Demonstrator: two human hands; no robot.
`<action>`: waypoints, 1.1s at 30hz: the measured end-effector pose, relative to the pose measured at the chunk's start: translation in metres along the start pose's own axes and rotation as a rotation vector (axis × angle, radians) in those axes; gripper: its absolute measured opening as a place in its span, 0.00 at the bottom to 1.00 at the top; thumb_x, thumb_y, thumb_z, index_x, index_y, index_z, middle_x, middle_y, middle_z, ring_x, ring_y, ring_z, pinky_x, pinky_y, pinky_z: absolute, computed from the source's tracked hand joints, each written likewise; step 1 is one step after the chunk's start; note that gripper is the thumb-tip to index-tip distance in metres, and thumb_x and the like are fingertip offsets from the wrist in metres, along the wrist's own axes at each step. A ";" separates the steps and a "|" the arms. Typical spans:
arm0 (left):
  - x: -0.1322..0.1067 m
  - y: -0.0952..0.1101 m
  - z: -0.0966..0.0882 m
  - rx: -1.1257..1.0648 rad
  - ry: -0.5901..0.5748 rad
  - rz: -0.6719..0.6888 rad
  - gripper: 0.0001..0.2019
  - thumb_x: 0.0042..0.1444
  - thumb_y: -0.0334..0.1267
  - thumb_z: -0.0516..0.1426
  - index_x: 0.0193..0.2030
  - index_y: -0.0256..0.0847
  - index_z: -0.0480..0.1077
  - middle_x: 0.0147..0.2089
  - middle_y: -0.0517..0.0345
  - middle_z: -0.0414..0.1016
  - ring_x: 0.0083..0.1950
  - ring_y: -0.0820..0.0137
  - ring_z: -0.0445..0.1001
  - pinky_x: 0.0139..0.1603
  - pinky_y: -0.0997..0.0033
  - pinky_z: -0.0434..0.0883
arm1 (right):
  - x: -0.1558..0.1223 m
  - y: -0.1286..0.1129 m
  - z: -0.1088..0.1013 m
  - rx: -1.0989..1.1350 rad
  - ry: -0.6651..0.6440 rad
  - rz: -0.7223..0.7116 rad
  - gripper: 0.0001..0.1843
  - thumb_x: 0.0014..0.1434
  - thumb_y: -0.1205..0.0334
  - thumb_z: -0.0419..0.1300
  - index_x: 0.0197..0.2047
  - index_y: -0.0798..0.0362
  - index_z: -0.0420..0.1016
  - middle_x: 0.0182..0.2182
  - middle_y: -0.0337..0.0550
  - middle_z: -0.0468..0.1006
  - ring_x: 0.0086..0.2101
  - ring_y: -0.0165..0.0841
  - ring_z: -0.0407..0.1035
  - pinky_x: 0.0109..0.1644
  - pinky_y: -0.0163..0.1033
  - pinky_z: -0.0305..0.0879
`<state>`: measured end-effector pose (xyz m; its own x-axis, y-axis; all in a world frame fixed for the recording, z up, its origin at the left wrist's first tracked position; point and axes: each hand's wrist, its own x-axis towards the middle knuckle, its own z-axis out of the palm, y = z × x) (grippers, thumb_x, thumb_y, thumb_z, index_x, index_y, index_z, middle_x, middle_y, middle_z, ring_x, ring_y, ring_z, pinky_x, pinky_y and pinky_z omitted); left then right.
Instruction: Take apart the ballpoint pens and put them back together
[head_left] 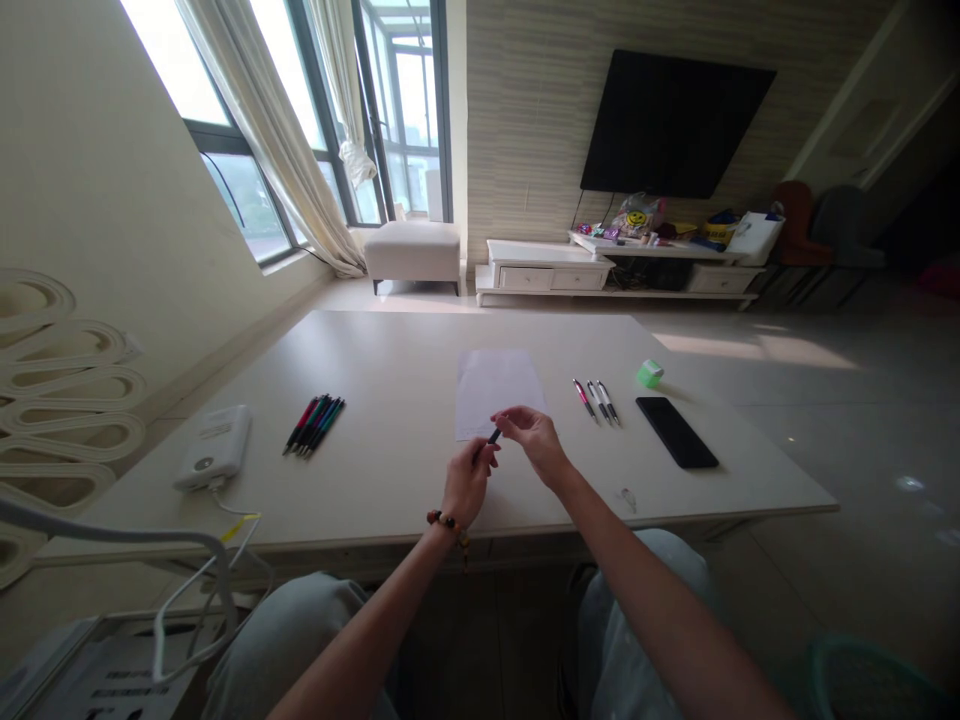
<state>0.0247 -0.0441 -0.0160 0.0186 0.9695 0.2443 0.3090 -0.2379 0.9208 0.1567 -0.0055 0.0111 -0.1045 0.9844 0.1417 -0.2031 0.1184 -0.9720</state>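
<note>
My left hand (466, 484) and my right hand (534, 438) meet above the near middle of the table (375, 340), both closed on a dark pen (494, 436) held between them. A white sheet of paper (496, 385) lies just beyond the hands. Several coloured pens (313, 424) lie in a bunch to the left. To the right of the paper lie three pens (598, 400) side by side. A beaded bracelet sits on my left wrist.
A black phone (676, 431) lies at the right, a small green object (649, 374) behind it. A white power bank (214, 446) with a cable sits at the left edge. Beyond the table stand a stool (413, 252) and a TV cabinet (600, 268).
</note>
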 end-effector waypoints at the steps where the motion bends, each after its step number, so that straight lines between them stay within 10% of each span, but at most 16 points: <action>1: 0.000 0.000 0.000 -0.013 0.001 0.003 0.15 0.58 0.46 0.48 0.37 0.39 0.71 0.25 0.60 0.69 0.25 0.75 0.64 0.28 0.75 0.63 | 0.000 0.000 0.000 0.037 -0.033 0.012 0.18 0.45 0.49 0.65 0.35 0.54 0.77 0.34 0.47 0.79 0.38 0.36 0.72 0.42 0.42 0.67; 22: 0.001 -0.001 0.003 -0.079 -0.057 -0.029 0.17 0.57 0.47 0.49 0.38 0.36 0.72 0.26 0.57 0.71 0.24 0.75 0.65 0.27 0.76 0.65 | -0.002 0.001 0.002 -0.102 0.087 -0.028 0.16 0.41 0.51 0.68 0.24 0.56 0.75 0.25 0.43 0.77 0.28 0.32 0.70 0.34 0.38 0.65; 27: 0.003 -0.002 0.001 -0.132 -0.038 -0.020 0.17 0.56 0.49 0.51 0.38 0.36 0.72 0.26 0.57 0.73 0.24 0.75 0.67 0.27 0.75 0.66 | -0.003 0.002 0.003 0.093 -0.044 0.034 0.17 0.48 0.50 0.63 0.35 0.54 0.77 0.34 0.47 0.79 0.33 0.34 0.72 0.37 0.39 0.67; 33: -0.002 -0.002 0.007 -0.110 0.023 -0.074 0.16 0.54 0.48 0.54 0.37 0.37 0.74 0.27 0.56 0.75 0.24 0.74 0.71 0.28 0.74 0.69 | -0.004 0.003 0.008 -0.083 0.174 -0.018 0.13 0.46 0.54 0.64 0.27 0.56 0.76 0.26 0.47 0.79 0.28 0.35 0.71 0.36 0.41 0.68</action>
<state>0.0309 -0.0451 -0.0204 -0.0221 0.9833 0.1805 0.2031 -0.1724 0.9639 0.1489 -0.0106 0.0093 0.0697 0.9889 0.1316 -0.1219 0.1393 -0.9827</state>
